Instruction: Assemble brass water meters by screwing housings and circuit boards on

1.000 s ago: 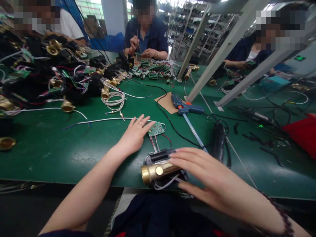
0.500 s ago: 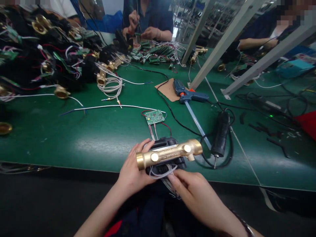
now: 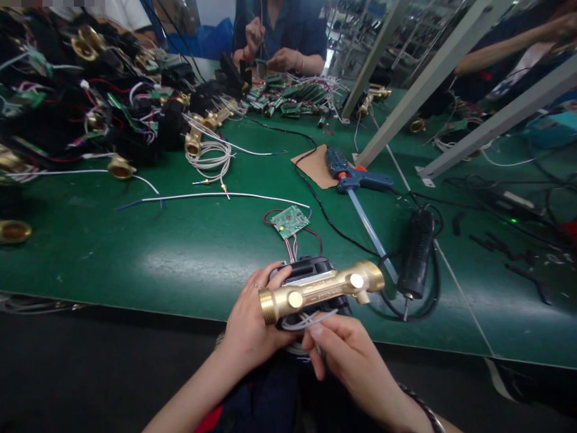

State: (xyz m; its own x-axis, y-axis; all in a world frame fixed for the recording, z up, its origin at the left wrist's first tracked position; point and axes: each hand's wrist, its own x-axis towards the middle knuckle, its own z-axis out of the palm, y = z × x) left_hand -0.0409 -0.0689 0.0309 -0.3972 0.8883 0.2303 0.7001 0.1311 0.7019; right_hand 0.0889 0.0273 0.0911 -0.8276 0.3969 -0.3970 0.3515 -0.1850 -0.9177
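My left hand point(image 3: 252, 316) is wrapped round the left end of a black plastic housing point(image 3: 311, 266) with a brass pipe body point(image 3: 322, 288) across it, threaded at its ends. My right hand point(image 3: 345, 349) is closed, pinching a loop of thin grey cable point(image 3: 300, 322) just below the brass pipe. Part of the cable is hidden behind the fingers. From the housing, thin wires run up to a green circuit board point(image 3: 291, 222) on the table. A white cable point(image 3: 225, 195) leads left from the board.
A glue gun point(image 3: 360, 177) lies on cardboard point(image 3: 313, 165), with a black electric screwdriver point(image 3: 417, 252) to the right. Brass and black assemblies point(image 3: 119, 165) crowd the left. Circuit boards point(image 3: 293, 96) are piled at the back, where a co-worker's hands point(image 3: 283, 60) work. Metal posts point(image 3: 428, 84) stand right.
The view has shifted slightly, so most things sit further right. My right hand has moved up along the cable loop toward the pipe, with its fingers bent differently. My left hand keeps its hold.
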